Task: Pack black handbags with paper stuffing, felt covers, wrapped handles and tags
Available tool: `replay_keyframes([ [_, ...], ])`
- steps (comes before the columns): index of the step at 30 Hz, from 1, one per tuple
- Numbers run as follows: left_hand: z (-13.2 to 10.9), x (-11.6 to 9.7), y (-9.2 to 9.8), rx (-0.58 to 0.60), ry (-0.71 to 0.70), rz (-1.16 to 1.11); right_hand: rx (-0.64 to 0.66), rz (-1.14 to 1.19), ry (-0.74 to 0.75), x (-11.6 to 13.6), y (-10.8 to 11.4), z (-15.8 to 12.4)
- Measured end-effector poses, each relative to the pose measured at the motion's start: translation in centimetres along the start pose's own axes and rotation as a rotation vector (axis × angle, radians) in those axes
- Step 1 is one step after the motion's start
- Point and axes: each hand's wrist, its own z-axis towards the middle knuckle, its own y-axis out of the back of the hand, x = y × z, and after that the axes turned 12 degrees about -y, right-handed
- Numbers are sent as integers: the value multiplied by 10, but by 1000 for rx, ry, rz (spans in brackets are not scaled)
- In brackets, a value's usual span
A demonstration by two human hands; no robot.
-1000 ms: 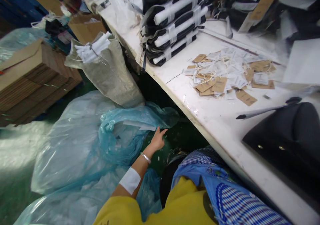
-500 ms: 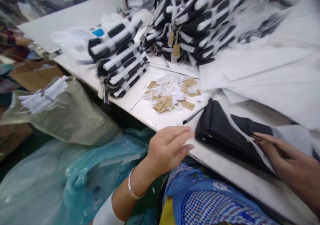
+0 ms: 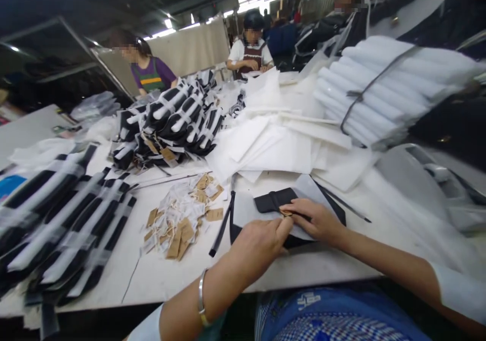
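A black bag, partly wrapped in white paper, lies on the white table in front of me. My left hand rests on its near edge with fingers curled. Pressing on top of the bag, my right hand meets the left over a small brass fitting. A black strap trails from the bag's left side. Left of it lies a heap of brown and white hang tags.
Stacks of black bags banded in white paper fill the left; more are piled behind. White paper sheets and a bound white bundle lie to the right. Other people work across the table.
My view has risen from the floor bags to the tabletop. My left hand came up from the blue plastic bag onto the black bag, and both hands now meet over its fitting.
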Motion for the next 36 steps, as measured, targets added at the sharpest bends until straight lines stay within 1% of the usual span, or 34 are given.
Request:
replay_keyframes([
  [1,-3,0,-3,-2,30,16,6,-4,17,0,0,0],
  [3,-10,-1,-14,-25,30,93,20,-18,51,-1,-1,1],
  [5,-17,-1,-31,-56,-7,187,28,-34,81,0,-1,1],
  [7,-25,-1,-53,-102,-21,255,36,-43,104,0,-2,1],
  [10,-33,-5,-86,-201,43,286,32,-56,124,0,-2,-1],
  [12,-36,-8,-100,-261,96,281,9,-65,113,1,-1,-2],
  [13,-36,-10,-104,-278,116,274,8,-65,102,1,0,-2],
  [15,-36,-11,-108,-292,138,253,57,-46,85,1,3,0],
  [18,-34,-11,-106,-286,145,222,191,-5,65,-1,7,4],
  [19,-34,-11,-104,-284,147,216,215,1,56,-2,8,5],
  [21,-34,-12,-103,-292,154,209,213,-8,39,-4,7,7],
  [25,-33,-14,-104,-334,169,179,165,-73,30,-1,4,4],
  [30,-32,-15,-105,-365,200,126,236,-74,18,7,6,6],
  [34,-32,-16,-102,-372,207,85,257,-89,2,7,2,14],
  [36,-32,-17,-101,-396,208,57,268,-120,-3,6,0,17],
])
